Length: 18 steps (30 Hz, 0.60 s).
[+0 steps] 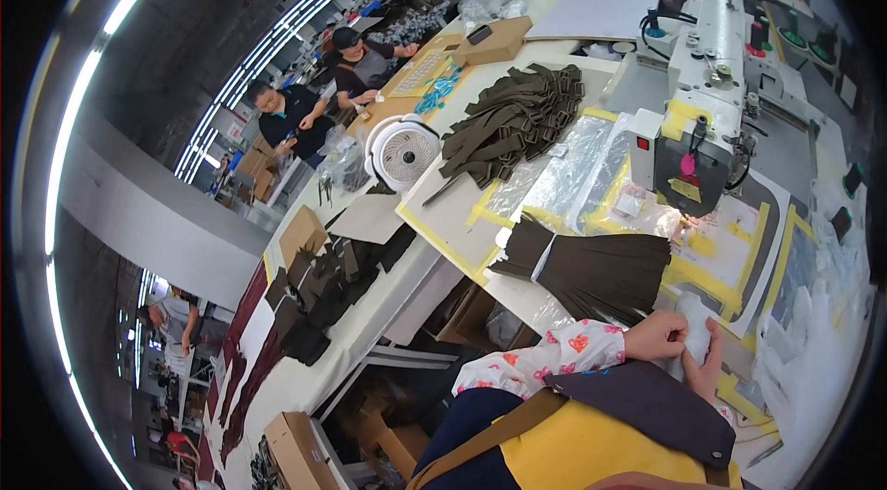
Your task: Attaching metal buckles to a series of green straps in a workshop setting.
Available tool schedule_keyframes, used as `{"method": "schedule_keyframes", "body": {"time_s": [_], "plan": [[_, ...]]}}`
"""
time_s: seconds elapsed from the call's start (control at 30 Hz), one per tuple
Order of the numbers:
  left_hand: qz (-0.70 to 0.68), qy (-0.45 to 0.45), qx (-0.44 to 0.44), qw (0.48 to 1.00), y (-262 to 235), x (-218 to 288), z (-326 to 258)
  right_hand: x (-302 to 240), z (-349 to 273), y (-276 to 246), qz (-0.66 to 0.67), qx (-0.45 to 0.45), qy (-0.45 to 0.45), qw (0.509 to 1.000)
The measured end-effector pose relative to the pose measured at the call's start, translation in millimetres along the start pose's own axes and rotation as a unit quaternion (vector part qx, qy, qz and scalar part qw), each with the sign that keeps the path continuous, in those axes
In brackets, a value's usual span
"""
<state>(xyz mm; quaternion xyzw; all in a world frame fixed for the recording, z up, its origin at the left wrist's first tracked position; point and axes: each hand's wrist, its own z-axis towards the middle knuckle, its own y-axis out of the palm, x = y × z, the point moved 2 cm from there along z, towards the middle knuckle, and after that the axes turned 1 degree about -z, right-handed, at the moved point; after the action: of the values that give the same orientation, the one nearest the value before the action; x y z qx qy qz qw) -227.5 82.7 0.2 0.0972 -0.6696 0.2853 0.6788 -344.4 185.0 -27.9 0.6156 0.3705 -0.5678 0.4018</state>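
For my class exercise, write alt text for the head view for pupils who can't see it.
A person's left hand and right hand hold a white item beside a tied bundle of dark strips. Beyond are a sewing machine, a looser pile of strips and a white fan.

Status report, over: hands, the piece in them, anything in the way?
Left hand and right hand on white item, exact kind unclear. Tied dark bundle close beyond left hand, not between the hands.

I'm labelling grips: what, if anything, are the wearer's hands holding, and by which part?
The left hand and right hand hold a white bundle by its near end; its exact kind is unclear.
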Motion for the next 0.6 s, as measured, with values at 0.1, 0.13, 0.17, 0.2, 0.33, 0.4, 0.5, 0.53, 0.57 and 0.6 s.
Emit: {"method": "schedule_keyframes", "body": {"time_s": [0.1,0.13,0.17,0.2,0.33,0.4,0.5,0.53,0.57,0.6], "plan": [[-0.101,-0.013,-0.043,0.994,2.7,0.0,0.6,-3.7,-3.3,-7.6,0.036,-0.030,0.084,0.995],[-0.102,-0.054,-0.052,0.992,0.9,1.0,-0.3,-0.9,-4.9,-9.9,0.040,-0.011,0.081,0.996],[-0.101,-0.095,-0.058,0.989,3.8,1.7,1.1,1.8,-7.6,-11.4,0.017,-0.020,0.065,0.998],[-0.120,-0.126,-0.080,0.981,5.9,-2.9,1.6,4.9,-11.0,-11.3,-0.006,-0.027,0.050,0.998],[-0.028,-0.070,-0.108,0.991,14.2,9.4,-6.7,12.6,-15.3,-12.4,0.023,0.042,0.047,0.998],[0.048,-0.028,-0.043,0.998,20.2,-1.7,-9.1,19.5,-18.9,-5.9,0.066,0.038,0.033,0.997],[0.081,-0.026,-0.029,0.996,23.2,-1.6,-8.5,12.0,-19.0,-8.3,-0.015,0.028,0.023,0.999],[0.092,-0.038,-0.022,0.995,23.2,0.5,-8.6,8.7,-18.7,-8.8,-0.015,0.036,0.023,0.999],[0.091,-0.036,-0.029,0.995,22.7,1.7,-7.8,4.1,-18.9,-7.8,-0.086,0.030,-0.003,0.996],[0.114,-0.031,-0.025,0.993,20.9,2.0,-7.0,0.3,-20.3,-6.6,-0.158,0.023,-0.026,0.987]]}}
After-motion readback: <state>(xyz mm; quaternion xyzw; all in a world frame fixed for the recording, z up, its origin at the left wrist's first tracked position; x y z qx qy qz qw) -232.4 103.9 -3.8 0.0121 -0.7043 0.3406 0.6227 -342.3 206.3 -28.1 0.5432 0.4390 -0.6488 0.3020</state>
